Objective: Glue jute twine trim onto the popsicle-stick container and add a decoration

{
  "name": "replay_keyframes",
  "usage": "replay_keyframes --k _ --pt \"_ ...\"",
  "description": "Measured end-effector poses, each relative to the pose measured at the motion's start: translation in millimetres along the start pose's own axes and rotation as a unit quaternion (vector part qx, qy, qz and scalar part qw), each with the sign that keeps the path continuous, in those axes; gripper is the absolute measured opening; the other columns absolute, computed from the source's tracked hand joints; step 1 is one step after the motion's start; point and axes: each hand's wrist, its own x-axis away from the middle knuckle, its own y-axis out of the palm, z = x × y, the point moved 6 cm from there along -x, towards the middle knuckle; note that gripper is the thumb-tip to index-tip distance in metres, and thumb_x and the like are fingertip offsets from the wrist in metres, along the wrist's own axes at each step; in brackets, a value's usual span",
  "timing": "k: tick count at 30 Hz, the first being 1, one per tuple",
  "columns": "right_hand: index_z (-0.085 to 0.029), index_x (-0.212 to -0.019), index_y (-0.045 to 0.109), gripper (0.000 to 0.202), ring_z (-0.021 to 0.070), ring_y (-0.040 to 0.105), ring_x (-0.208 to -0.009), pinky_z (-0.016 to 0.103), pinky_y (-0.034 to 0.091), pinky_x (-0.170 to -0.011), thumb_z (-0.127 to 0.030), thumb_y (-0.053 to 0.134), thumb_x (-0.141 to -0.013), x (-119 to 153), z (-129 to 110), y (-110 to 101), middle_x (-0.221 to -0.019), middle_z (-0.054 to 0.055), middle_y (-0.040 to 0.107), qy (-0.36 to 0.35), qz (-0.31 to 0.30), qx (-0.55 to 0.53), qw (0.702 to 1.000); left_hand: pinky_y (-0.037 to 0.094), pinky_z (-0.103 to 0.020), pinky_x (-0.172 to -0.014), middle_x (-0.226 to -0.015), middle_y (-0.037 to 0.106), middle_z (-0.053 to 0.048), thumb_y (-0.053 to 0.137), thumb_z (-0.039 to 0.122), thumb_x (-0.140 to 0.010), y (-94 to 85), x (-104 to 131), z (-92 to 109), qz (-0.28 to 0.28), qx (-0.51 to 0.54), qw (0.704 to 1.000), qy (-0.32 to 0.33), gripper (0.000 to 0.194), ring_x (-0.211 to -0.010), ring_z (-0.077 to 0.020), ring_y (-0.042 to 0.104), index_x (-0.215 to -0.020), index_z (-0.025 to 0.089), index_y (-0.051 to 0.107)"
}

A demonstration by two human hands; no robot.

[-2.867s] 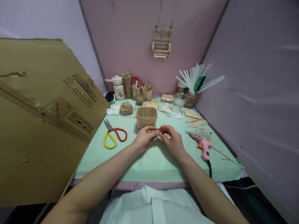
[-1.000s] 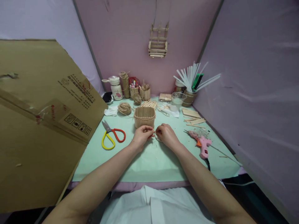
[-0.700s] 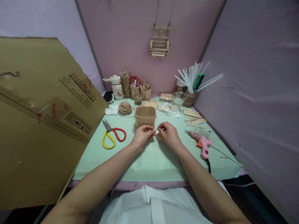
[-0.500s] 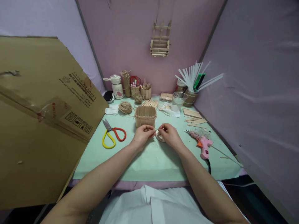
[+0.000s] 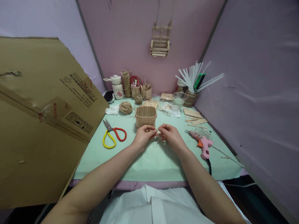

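My left hand [image 5: 145,137] and my right hand [image 5: 170,136] are close together over the middle of the green-covered table [image 5: 149,169]. The fingertips of both are pinched on something too small to make out. Beneath my right hand, a small round whitish item [image 5: 161,138] shows only in part. Just behind my left hand stands a woven-looking brown basket [image 5: 146,117], open at the top. Scissors with one yellow and one red handle [image 5: 111,133] lie left of my hands, and a pink glue gun [image 5: 203,144] lies to the right.
A large cardboard box [image 5: 44,124] leans in at the left. Twine [image 5: 125,107], a bottle [image 5: 117,87], a clear cup [image 5: 180,99] and a pot of white sticks [image 5: 191,97] stand along the back. Wooden sticks [image 5: 192,114] lie at the right; a small wooden rack [image 5: 160,46] hangs on the wall.
The fingertips of both hands have shifted slightly, and a small pale bit now shows between them. The other things stay in place.
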Motion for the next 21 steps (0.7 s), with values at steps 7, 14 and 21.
replay_keyframes --k 7,14,21 --pt "-0.017 -0.066 0.058 0.017 0.0061 0.035 -0.041 0.022 0.024 -0.043 -0.031 0.067 -0.065 2.6 -1.5 3.1 -0.048 -0.006 0.048 0.007 -0.007 -0.002 1.0 0.05 -0.026 -0.067 -0.066 0.069 -0.005 0.083 0.022 -0.058 -0.1 -0.8 0.5 -0.002 -0.003 1.0 0.02 0.028 -0.066 -0.0134 0.065 -0.077 0.013 0.064" --pt "-0.017 -0.066 0.058 0.017 0.0061 0.034 -0.041 0.022 0.023 -0.042 -0.032 0.065 -0.065 3.5 -3.4 3.9 -0.048 -0.006 0.047 0.003 -0.001 0.011 1.0 0.05 -0.027 -0.069 -0.068 0.069 -0.005 0.083 0.024 -0.059 1.3 0.6 1.6 -0.008 0.006 1.0 0.02 0.03 -0.066 -0.0128 0.065 -0.078 0.013 0.063" --pt "-0.017 -0.068 0.06 0.02 0.0078 0.036 -0.042 0.024 0.026 -0.044 -0.036 0.064 -0.068 2.7 -3.7 4.0 -0.051 -0.004 0.05 -0.019 0.004 0.049 0.999 0.046 -0.024 -0.063 -0.063 0.066 -0.002 0.084 0.027 -0.057 2.7 2.5 3.3 0.0 -0.004 1.0 0.02 0.032 -0.061 -0.011 0.062 -0.076 0.013 0.062"
